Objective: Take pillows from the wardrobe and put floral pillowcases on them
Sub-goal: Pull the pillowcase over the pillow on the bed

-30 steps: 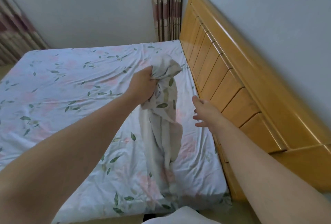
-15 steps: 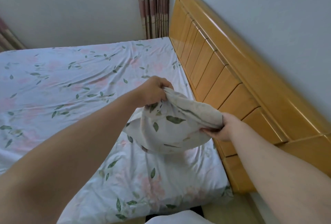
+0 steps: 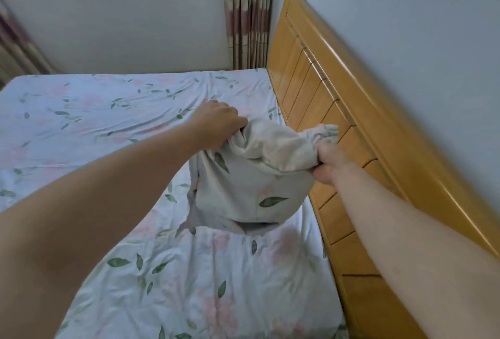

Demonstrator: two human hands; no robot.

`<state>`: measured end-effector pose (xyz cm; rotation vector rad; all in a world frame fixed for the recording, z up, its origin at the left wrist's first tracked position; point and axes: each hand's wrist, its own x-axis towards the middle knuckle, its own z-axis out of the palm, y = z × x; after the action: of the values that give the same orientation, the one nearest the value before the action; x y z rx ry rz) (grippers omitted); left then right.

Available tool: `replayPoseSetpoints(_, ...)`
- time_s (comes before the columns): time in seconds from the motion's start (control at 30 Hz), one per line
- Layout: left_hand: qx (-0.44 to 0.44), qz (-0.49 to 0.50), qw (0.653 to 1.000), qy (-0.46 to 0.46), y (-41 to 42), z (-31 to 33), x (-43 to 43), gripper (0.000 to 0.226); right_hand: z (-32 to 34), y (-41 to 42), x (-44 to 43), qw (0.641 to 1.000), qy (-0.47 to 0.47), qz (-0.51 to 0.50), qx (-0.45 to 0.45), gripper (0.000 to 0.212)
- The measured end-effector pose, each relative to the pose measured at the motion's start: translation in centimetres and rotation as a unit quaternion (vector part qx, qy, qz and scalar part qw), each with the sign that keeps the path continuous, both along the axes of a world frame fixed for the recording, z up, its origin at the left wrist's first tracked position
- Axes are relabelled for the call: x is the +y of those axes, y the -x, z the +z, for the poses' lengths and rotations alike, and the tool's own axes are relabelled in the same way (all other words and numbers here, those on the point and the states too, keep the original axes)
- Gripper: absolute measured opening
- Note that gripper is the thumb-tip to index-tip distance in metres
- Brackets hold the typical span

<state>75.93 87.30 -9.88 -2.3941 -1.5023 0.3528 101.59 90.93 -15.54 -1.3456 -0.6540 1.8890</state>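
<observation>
The crumpled off-white cotton pillowcase printed with green leaves and faint pink flowers hangs in the air between both hands, above the floral bedsheet and near the honey-coloured wooden headboard. The left hand has its fingers curled tight over one bunched upper corner; the right hand is fisted around the other, a tuft of fabric sticking up above its knuckles. Between the grips the cloth sags into a loose, wrinkled pouch, its lower edge dangling just over the sheet
</observation>
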Motion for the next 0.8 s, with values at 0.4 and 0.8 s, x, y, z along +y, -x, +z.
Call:
replayPoseSetpoints(0.4,-0.117,-0.016,0.976,-0.181,-1.2,-9.3,1.4,0.038,-2.7,-4.3,5.8,0.996,-0.054,-0.072,-0.018,0.036)
replayPoseSetpoints(0.8,-0.076,0.22,0.923,0.306,-7.7,-38.5,-6.1,0.029,-31.3,-12.3,0.7,0.924,0.292,-0.137,-0.204,0.029)
